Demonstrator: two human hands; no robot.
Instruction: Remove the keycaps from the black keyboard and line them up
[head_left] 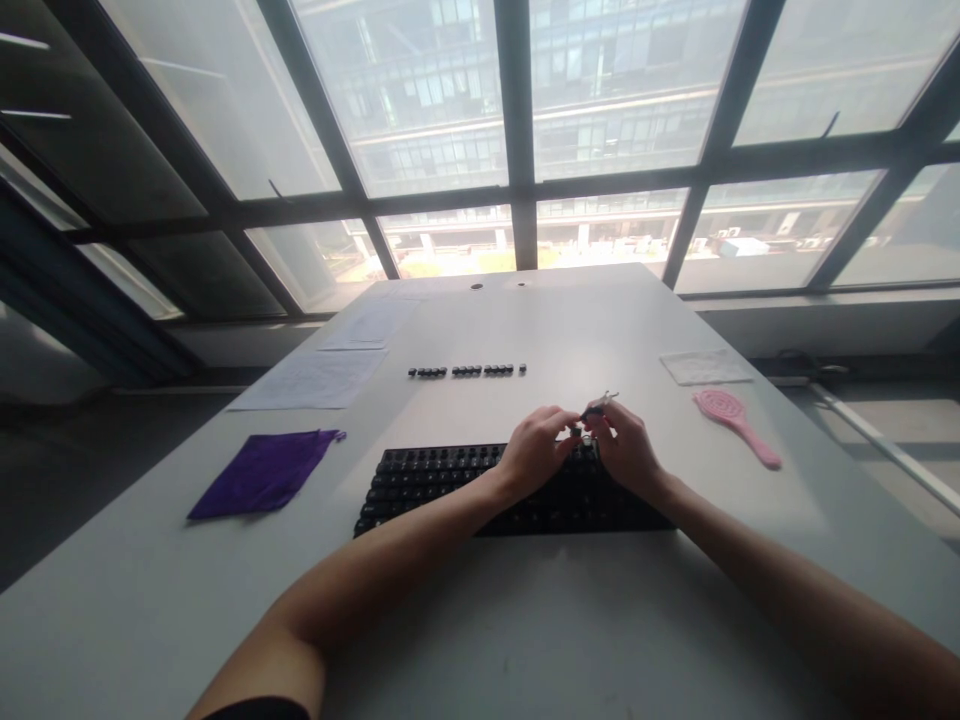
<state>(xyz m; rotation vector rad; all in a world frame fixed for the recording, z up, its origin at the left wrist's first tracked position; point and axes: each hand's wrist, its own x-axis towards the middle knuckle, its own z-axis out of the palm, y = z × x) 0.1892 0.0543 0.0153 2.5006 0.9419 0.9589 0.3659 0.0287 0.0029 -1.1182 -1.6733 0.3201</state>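
A black keyboard lies across the grey table in front of me. Both hands hover over its upper right part, close together. My right hand is closed on a small metal keycap puller whose wire end sticks up to the right. My left hand pinches a small dark keycap at the puller's tip. A row of removed black keycaps is lined up on the table beyond the keyboard.
A purple cloth lies left of the keyboard. Paper sheets lie at the far left. A pink brush and a clear plastic bag are at the right. Large windows rise behind the table's far edge.
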